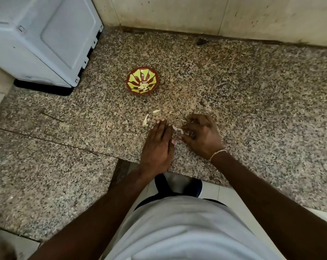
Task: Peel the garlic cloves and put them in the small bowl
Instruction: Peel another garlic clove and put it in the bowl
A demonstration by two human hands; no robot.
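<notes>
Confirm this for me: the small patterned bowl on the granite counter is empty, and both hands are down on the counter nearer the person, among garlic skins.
Not quite. The head view shows the small bowl is not empty: pale garlic cloves lie in its bottom. The rest holds: the bowl sits on the granite counter, and the left hand and right hand are nearer the person, among garlic skins.

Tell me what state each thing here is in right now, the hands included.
Small bowl: upright on the counter, a few peeled garlic cloves lying inside.
Garlic skins: loose on the granite counter, beyond the left hand.
Left hand: fingers straight, flat on the counter.
Right hand: fingers curled over pale garlic bits; whether it pinches one is unclear.
White appliance: standing at the counter's far left.
</notes>
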